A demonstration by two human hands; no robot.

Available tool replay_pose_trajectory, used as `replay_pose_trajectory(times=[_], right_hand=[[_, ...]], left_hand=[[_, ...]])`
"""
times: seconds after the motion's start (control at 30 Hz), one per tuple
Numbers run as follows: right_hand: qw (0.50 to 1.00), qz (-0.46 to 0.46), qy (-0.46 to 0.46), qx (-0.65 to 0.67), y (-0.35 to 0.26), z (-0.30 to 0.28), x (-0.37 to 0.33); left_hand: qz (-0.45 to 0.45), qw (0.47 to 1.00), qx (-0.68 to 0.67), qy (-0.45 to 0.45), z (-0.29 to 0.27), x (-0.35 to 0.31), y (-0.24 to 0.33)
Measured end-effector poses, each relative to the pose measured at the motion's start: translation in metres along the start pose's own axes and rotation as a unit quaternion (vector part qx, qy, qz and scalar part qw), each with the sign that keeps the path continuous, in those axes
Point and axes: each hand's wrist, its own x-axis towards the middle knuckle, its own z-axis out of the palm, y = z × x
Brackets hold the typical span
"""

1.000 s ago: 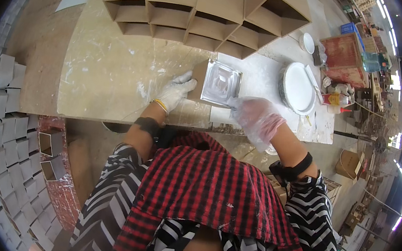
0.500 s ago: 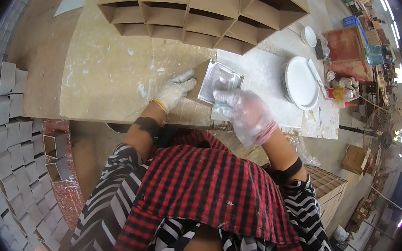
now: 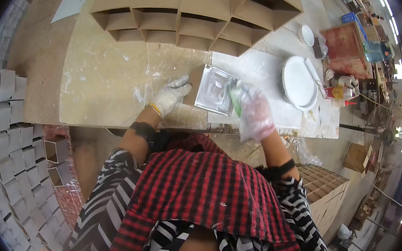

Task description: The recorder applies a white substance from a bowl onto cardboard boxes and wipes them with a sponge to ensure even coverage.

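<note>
A small cardboard-brown box [image 3: 215, 89] stands on the work table, its upper face smeared with wet white paste or paint. My left hand [image 3: 171, 96], in a white glove stained with the paste, rests at the box's left side with its fingers stretched out and apart; whether the fingertips touch the box is hard to tell. Just off the right edge of the box is my right hand [image 3: 255, 112], wrapped in a clear plastic bag or loose glove. Its fingers close on a green sponge-like pad [image 3: 236, 100], mostly hidden by the plastic.
Stacked brown box frames [image 3: 177, 22] stand at the table's far side. To the right are a round tub [image 3: 299, 83] of white paste, a flat stick [image 3: 316, 75], a small white bowl [image 3: 307, 35] and bottles [image 3: 340, 92]. Many pale boxes [image 3: 16, 160] are piled at left.
My right hand has moved right, off the white-coated face to its edge, uncovering more of it and the green pad. My left hand shifted slightly left and down in view.
</note>
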Motion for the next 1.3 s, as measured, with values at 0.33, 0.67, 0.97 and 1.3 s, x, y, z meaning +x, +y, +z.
replay_pose_trajectory(times=[0.33, 0.67, 0.97, 1.3], right_hand=[[0.983, -0.141, -0.07, -0.09, -0.015, 0.022, 0.032], [0.946, -0.205, -0.087, -0.234, 0.003, 0.063, 0.028], [0.986, -0.018, -0.085, -0.142, -0.014, 0.062, 0.029], [0.655, -0.319, -0.08, -0.68, 0.014, 0.026, 0.03]], left_hand=[[0.045, 0.996, 0.08, -0.015, -0.008, 0.01, -0.008], [0.06, 0.993, 0.103, 0.002, -0.011, 0.013, -0.014], [0.067, 0.986, 0.149, -0.013, -0.008, 0.004, -0.004], [0.06, 0.986, 0.153, 0.003, -0.009, 0.008, -0.004]])
